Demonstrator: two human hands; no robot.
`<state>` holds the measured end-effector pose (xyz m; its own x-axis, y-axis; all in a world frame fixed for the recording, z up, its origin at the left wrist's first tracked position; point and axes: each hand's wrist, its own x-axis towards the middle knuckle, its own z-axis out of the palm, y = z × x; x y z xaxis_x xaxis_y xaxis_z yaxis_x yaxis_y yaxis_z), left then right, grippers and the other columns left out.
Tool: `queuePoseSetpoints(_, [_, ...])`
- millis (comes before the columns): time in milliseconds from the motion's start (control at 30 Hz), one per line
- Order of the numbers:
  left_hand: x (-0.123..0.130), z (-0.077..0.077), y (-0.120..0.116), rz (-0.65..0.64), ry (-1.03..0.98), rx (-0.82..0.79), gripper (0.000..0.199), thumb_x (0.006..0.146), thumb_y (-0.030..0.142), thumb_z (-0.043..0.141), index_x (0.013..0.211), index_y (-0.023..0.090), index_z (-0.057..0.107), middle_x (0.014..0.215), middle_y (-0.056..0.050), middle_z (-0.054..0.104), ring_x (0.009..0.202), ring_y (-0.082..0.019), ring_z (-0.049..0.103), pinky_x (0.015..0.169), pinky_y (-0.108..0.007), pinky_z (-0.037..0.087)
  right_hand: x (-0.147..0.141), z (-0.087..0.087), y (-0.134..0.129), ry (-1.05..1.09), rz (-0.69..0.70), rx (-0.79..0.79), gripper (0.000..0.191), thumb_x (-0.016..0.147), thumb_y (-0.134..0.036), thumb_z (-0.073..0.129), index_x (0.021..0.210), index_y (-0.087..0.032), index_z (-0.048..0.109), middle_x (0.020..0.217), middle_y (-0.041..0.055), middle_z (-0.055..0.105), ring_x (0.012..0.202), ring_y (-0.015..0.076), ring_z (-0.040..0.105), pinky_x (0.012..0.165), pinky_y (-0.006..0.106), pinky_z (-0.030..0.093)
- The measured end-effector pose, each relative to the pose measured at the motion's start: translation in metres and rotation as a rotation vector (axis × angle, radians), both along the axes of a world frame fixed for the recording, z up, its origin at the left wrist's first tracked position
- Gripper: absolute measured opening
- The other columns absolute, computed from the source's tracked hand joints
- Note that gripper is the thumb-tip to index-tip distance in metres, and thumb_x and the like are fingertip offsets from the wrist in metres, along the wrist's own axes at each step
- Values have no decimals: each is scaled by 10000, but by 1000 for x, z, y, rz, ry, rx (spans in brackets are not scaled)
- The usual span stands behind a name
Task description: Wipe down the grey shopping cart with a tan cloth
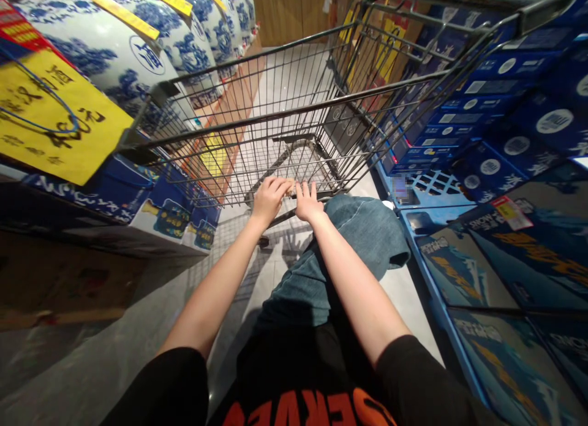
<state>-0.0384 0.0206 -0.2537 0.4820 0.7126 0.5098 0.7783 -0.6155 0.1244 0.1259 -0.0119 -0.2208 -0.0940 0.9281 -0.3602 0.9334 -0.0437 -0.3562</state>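
Note:
A shopping cart (275,113) of dark metal wire stands side-on in front of me, and no goods show in its basket. My left hand (271,199) is at the lower wires of the near side, its fingers curled together. A small pale tan bit shows at its fingertips, too small to name. Close beside it, my right hand (309,204) has its fingers stretched out and apart against the same lower wires. Its thumb side is near the left fingertips. My bent knee in jeans (367,236) is just right of the right hand.
Large blue-and-white jars (124,40) line the left, with a yellow price sign (59,113) and boxes (160,217) below. Stacked blue cartons (487,132) and a blue plastic pallet (441,190) border the right. Pale tiled floor (294,76) runs under the cart.

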Motion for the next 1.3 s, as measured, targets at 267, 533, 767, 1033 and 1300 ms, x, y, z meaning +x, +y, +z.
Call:
queuePoseSetpoints(267, [-18,-21,-8,41,70,-147,403,916,51,528,1166,250,774,1230,-111,756,1197,-313,584,962,-477,558,1,4,-1,5,7,16,844,976,-129,436,1718,-222,47,1794,20,-47,1658,312,-74,1239,600,379])
queuePoseSetpoints(533, [-57,-15,-14,249,-177,1,441,849,9,584,1171,251,766,1244,-97,714,1224,-323,542,1055,-481,519,-1,-3,2,-2,-7,43,856,947,-121,452,1717,-198,87,1796,69,-21,1658,334,-48,1219,600,409])
queuePoseSetpoints(767, [-67,-36,-23,282,-229,-115,414,799,-12,605,1073,247,777,1154,-100,707,1161,-315,564,1028,-472,539,-1,-4,1,-8,-9,81,859,927,-114,450,1715,-216,125,1798,64,38,1661,322,-1,1205,572,442])
queuePoseSetpoints(1033, [-82,-28,-22,471,-514,26,347,766,18,645,991,259,755,1169,-101,618,1222,-331,547,1137,-536,475,-3,-1,1,-25,-18,66,856,949,-185,488,1715,-193,107,1798,78,14,1657,338,-28,1211,561,432])
queuePoseSetpoints(1300, [-97,-22,-27,467,-506,6,379,729,-12,624,980,248,738,1154,-96,589,1211,-323,557,1130,-536,489,-9,4,-6,-59,3,95,861,963,-230,511,1711,-138,97,1793,119,-1,1655,346,-10,1238,546,391])
